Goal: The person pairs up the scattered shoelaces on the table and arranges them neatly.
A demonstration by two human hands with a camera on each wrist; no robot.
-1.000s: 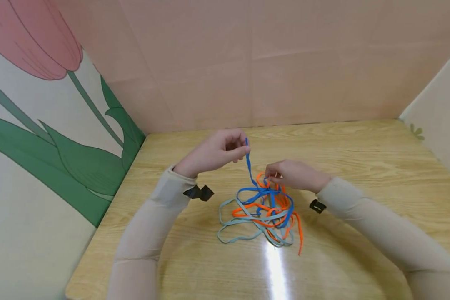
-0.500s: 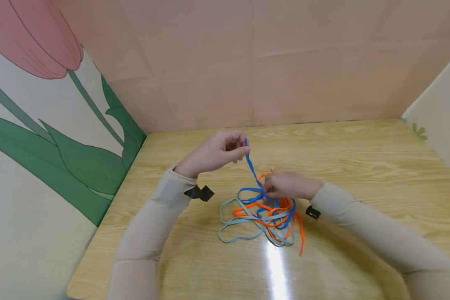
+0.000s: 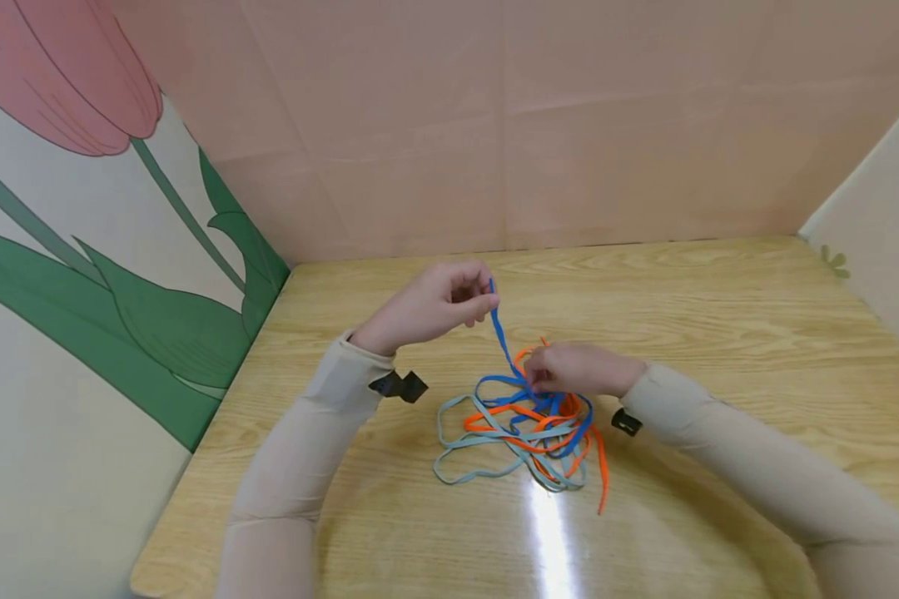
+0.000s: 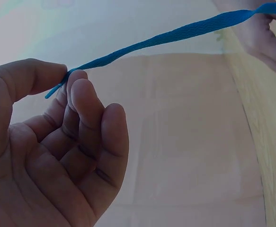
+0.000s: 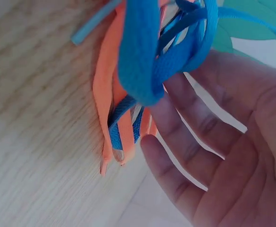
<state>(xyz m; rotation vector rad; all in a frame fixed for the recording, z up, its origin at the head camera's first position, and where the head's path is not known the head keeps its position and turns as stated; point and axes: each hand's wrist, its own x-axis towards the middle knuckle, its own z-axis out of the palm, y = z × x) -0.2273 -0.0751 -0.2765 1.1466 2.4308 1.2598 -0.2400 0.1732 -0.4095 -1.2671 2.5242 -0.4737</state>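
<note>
In the head view a tangle of blue (image 3: 499, 378), orange (image 3: 601, 474) and pale grey-green (image 3: 468, 478) flat shoelaces lies on the table. My left hand (image 3: 442, 304) is raised above and left of it. Its thumb and index finger pinch the blue shoelace (image 4: 175, 35) near its tipped end, and the lace slants down towards the pile. Over the tangle's upper edge, my right hand (image 3: 580, 368) holds blue lace by the fingertips. In the right wrist view a blue loop (image 5: 140, 56) hangs beside its fingers, with the orange lace (image 5: 104, 85) behind; the thumb is hidden.
The wooden table (image 3: 719, 333) meets a pink cloth wall (image 3: 569, 125) at the back. A panel with a printed tulip (image 3: 82, 83) stands at the left, and a pale panel (image 3: 891, 191) at the right. Light glares off the table's front.
My right hand has come down and nearer to me, from the small blue loop at the top onto the blue strands. The left hand holds the blue shoelace's end almost still.
</note>
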